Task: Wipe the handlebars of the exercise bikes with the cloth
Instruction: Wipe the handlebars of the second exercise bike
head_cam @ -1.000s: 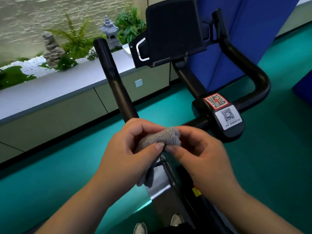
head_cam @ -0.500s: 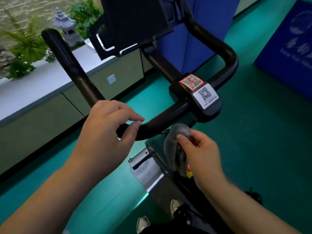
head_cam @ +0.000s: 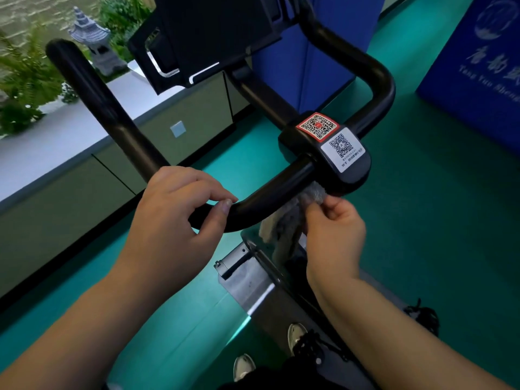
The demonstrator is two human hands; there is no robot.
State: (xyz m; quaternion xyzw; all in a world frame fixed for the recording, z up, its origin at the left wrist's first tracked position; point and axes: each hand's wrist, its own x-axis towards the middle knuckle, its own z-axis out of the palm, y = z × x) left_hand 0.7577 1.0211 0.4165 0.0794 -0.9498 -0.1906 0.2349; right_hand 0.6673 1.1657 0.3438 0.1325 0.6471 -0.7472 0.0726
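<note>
The exercise bike's black handlebar [head_cam: 270,192] curves across the middle of the view, with a left horn [head_cam: 92,91] and a right loop [head_cam: 374,77]. My right hand [head_cam: 334,235] pinches a grey cloth [head_cam: 287,223] and presses its top against the underside of the bar, beside the centre clamp with two QR stickers [head_cam: 332,139]. My left hand [head_cam: 174,223] hovers over the bar's left bend, fingers curled and apart, thumb just touching the bar, holding nothing.
A black tablet holder [head_cam: 202,38] rises above the bars. The bike's silver frame [head_cam: 247,280] and my shoes [head_cam: 244,367] lie below. A grey ledge with cabinets [head_cam: 70,142] runs at left, blue panels [head_cam: 472,66] stand at right, on a green floor.
The cloth passed from both hands to my right hand alone, which then lifted it up to the bar near the clamp. My left hand let go and moved onto the left bend.
</note>
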